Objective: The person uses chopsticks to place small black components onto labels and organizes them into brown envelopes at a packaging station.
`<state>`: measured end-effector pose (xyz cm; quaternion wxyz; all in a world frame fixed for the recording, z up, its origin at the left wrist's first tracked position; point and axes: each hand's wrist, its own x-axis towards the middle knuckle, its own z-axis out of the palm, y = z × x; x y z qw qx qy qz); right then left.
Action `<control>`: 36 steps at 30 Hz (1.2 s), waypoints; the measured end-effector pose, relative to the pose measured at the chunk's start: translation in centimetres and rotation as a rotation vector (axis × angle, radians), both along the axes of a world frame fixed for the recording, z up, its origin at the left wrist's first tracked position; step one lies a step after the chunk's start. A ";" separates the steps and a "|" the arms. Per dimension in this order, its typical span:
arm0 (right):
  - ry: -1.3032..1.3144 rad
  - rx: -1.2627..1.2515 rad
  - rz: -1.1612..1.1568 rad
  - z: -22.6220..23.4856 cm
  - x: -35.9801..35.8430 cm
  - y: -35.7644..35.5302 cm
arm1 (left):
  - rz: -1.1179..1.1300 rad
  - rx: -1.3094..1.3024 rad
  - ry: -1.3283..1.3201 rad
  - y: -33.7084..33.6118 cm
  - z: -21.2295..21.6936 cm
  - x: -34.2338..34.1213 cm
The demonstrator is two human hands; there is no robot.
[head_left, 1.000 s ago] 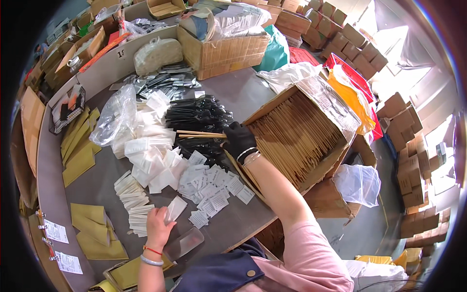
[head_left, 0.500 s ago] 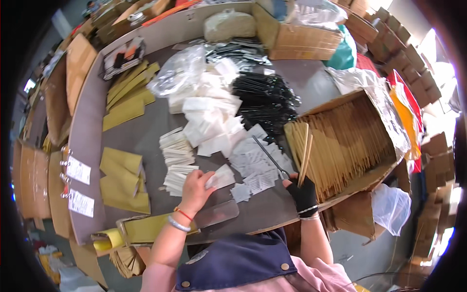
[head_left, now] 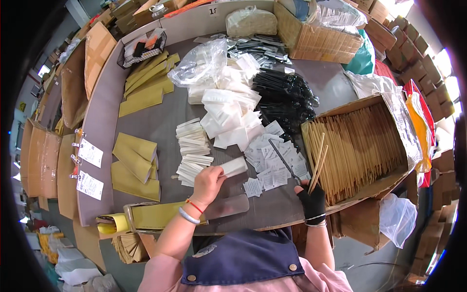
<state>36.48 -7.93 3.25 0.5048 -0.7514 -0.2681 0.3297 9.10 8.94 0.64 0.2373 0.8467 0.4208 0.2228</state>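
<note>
My left hand (head_left: 208, 185), bare, pinches a flat white paper packet (head_left: 234, 167) beside short stacks of similar white packets (head_left: 193, 168). My right hand (head_left: 312, 202), in a black fingerless glove, grips two long wooden sticks (head_left: 318, 163) like chopsticks, together with a slim dark utensil (head_left: 283, 158) whose kind I cannot make out. Its far end points up and left over a scatter of small printed white sachets (head_left: 273, 176). Just right of that hand, a cardboard box (head_left: 362, 197) holds rows of similar wooden sticks (head_left: 357, 146).
White packets (head_left: 228, 114) are heaped mid-table beside dark wrapped utensils (head_left: 282, 100). Yellow-brown sleeves (head_left: 136, 160) lie at left. A clear flat plastic piece (head_left: 228, 207) and a long yellow-lined box (head_left: 163, 214) sit along the near edge. A carton (head_left: 316, 44) stands at the back.
The whole view has shifted, with the table appearing further right. Both hands keep their holds; the white packet now lies more level in my left hand.
</note>
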 end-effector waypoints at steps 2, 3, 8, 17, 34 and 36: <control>0.077 -0.008 -0.023 0.4 0.3 0.0 | -0.008 -0.050 -0.019 -0.4 1.1 -0.3; 0.080 -0.012 -0.026 0.5 0.5 -0.1 | 0.005 -0.361 -0.142 -0.9 2.2 -0.6; -0.010 -0.014 0.012 -0.5 1.0 -0.6 | -0.303 -0.082 0.236 -4.2 3.7 -3.0; -0.012 -0.014 0.079 0.0 -0.1 0.0 | -0.105 -0.038 0.164 -4.4 0.0 5.8; -0.046 -0.029 0.499 -1.8 -1.6 0.3 | -0.110 0.064 0.168 -7.8 3.3 -3.5; -0.135 -0.031 0.615 -2.3 -2.6 0.2 | -0.285 0.120 0.336 -9.8 3.1 -4.5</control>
